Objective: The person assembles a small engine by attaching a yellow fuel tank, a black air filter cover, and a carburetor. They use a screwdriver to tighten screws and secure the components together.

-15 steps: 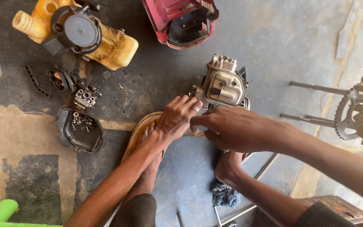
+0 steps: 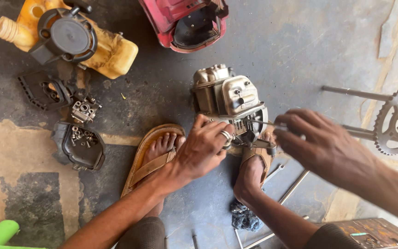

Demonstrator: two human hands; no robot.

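Silver-grey engine [image 2: 226, 99], yellow fuel tank [image 2: 109, 48], red cover [image 2: 169, 18], tan sandal [image 2: 146, 159]

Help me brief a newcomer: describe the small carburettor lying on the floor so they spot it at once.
Start at the yellow fuel tank in the upper left corner. Just below it lies a black gasket-shaped cover, and right beside that sits the carburettor. It is the only small silvery metal block there; its neighbours are black plastic.

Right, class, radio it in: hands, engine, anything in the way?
Left hand gripping engine base. Right hand holding thin tool against it. Engine sits on floor between both feet. Nothing blocking.
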